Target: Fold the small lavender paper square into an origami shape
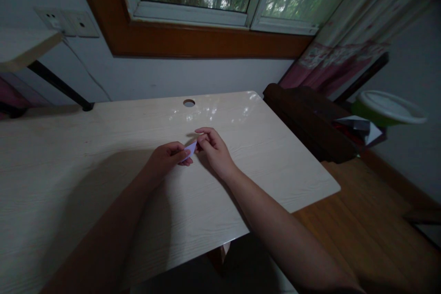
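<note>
A small piece of folded lilac paper (190,149) with a pointed corner is held just above the desk. My left hand (171,154) pinches its left side, thumb on top and fingers underneath. At the paper's upper right corner, my right hand (212,146) has its thumb and fingertips closed on the tip; the index finger curves over above. Part of the paper is hidden by my left thumb and fingers.
The pale wood-grain desk (113,124) has a round cable hole (189,103) near its back edge. A raised shelf (27,48) on black legs stands at left. Beyond the desk's right edge are dark wooden furniture (306,119) and a green-and-white basin (387,108).
</note>
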Demonstrator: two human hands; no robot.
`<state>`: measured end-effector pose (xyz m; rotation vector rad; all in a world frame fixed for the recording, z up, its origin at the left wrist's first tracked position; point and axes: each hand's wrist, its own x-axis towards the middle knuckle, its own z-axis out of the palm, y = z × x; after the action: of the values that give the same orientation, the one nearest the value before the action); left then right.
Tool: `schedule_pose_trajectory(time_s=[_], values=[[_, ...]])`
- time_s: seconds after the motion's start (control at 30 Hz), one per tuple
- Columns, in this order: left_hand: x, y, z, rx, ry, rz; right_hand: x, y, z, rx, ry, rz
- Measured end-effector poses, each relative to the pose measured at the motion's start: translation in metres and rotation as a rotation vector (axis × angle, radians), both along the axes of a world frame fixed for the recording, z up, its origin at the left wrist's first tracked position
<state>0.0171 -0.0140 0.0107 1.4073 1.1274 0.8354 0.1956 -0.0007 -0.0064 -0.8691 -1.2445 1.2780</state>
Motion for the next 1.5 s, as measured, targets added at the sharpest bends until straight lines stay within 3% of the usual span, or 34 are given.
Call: schedule_pose_trajectory(time_s=[0.3,0.67,0.8,1.07,1.5], values=[[-0.0002,-0.0016,0.0022,0.011,0.019,-0.014,0.0002,-0.0009,0.0055,-0.044,-0.012,0.045],[0.0004,0.0003,-0.0008,0.051,-0.049,0.127,-0.0004,0.0028,0.0061,-0.069,0.032,-0.091],[0.0011,0.0,0.0009,0.047,-0.065,0.112,0.0014,0.0018,0.0063,-0.03,-0.015,-0.125],[-0.0001,0.0005,-0.0003,0.067,0.039,0.039,-0.0001,-0.004,0.0067,0.071,-0.142,-0.082],[-0.0019,-0.0024,0.0021,0.065,-0.016,0.118,-0.0035,0.0003,0.0056,-0.11,0.051,0.035]])
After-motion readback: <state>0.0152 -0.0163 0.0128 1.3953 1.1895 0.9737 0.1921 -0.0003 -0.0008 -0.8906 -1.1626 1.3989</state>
